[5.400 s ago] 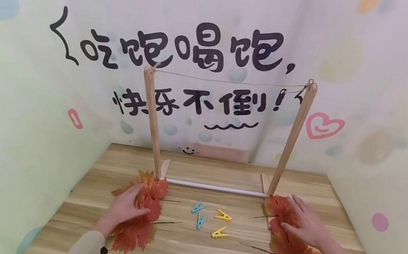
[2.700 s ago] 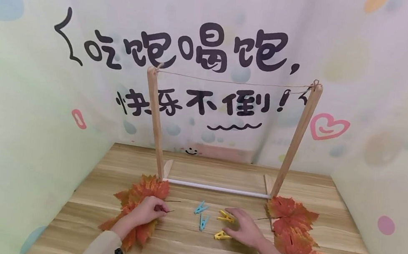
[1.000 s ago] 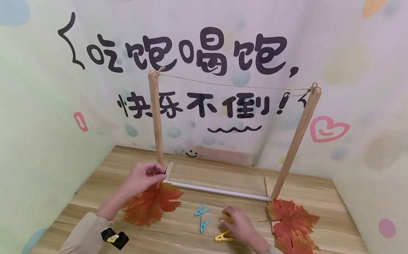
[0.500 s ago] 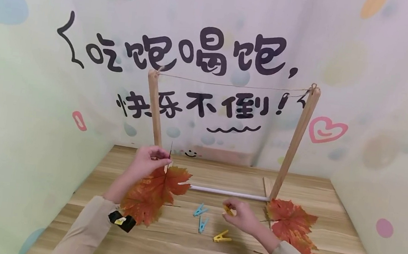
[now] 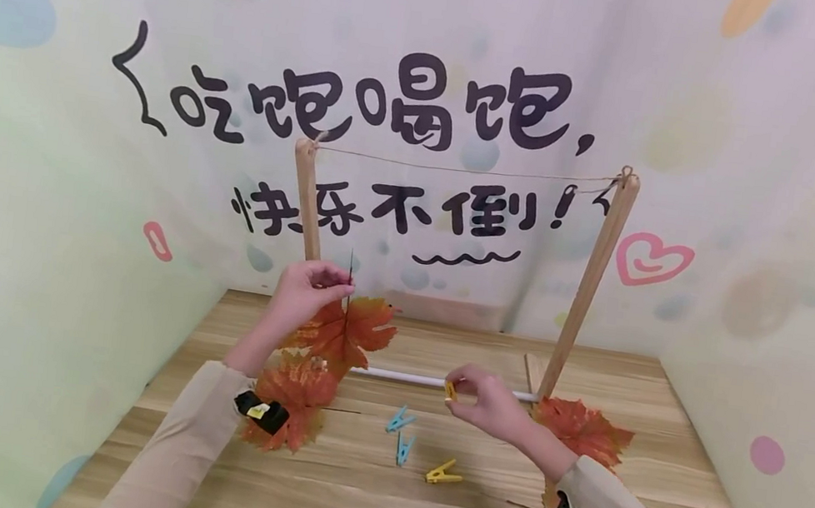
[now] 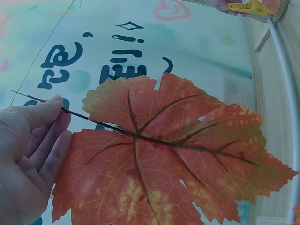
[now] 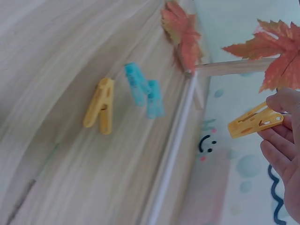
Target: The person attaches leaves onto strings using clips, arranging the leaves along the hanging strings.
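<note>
My left hand (image 5: pixel 306 297) pinches the thin dark stem of a red-orange maple leaf (image 5: pixel 347 338) between thumb and fingers, near the left wooden post. The blade hangs below the hand, and the left wrist view shows its veined face (image 6: pixel 187 161) up close. In my right hand (image 5: pixel 488 404) a yellow clothespin (image 7: pixel 255 123) is pinched between thumb and fingers, raised above the table. Another yellow clothespin (image 5: pixel 444 472) and two blue ones, an upper blue clothespin (image 5: pixel 399 421) and a lower blue clothespin (image 5: pixel 403 450), lie on the wood.
A twine line (image 5: pixel 418 165) spans two wooden posts, the right post (image 5: pixel 588 291) fully visible. A white rod (image 5: pixel 401 377) joins their bases. One leaf pile (image 5: pixel 293 400) lies at left, more leaves (image 5: pixel 583 432) at right, partly behind my forearm. A printed wall stands behind.
Both hands first hovered over the leaves. My left hand has since picked a leaf by its stem and raised it; my right hand has taken a yellow clothespin and lifted it forward.
</note>
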Tool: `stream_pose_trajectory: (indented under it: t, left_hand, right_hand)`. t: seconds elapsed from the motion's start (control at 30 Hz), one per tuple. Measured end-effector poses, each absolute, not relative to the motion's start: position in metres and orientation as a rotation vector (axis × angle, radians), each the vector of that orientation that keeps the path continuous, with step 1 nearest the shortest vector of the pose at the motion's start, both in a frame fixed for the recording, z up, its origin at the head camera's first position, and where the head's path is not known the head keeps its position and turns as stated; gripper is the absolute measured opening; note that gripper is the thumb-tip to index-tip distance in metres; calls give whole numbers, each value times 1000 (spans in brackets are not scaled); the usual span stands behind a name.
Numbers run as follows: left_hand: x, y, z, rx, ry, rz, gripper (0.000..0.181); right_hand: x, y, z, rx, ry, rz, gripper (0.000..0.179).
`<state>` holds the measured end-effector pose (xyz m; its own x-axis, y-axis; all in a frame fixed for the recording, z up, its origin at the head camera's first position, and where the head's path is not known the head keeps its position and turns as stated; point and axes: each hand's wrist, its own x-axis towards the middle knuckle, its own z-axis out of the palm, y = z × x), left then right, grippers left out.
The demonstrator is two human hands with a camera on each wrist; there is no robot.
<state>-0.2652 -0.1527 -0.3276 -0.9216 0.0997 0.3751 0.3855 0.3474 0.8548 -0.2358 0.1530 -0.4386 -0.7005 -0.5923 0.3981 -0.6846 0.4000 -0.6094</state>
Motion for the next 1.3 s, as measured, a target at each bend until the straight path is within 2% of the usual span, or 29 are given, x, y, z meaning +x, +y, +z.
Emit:
stream_pose_trajectory:
  t: [0.3,0.5,0.7,0.93,1.3]
  left_hand:
    - [-275,-147,-308,-429,-2344,-1575,17]
    - [-265,-137,-279,-451,-2281,-1543,16]
    - [-265,-128,-261,-456,-2234,-1469,16]
    - [-304,-133,-269,-394,-2134,-1505,20]
    - [-308,-131,-256,-281,-2029,-1580,20]
  right_hand:
    - [-240,151,-404,1161,-2507,1216,26]
    - [-245,151,-387,1158,-2435,1178,33]
    - [-247,150,-375,1172,-2386,1149,27]
    - [-243,149,-358,1130,-2449,1193,27]
    - [-242,145,-348,1164,-2408,1155,26]
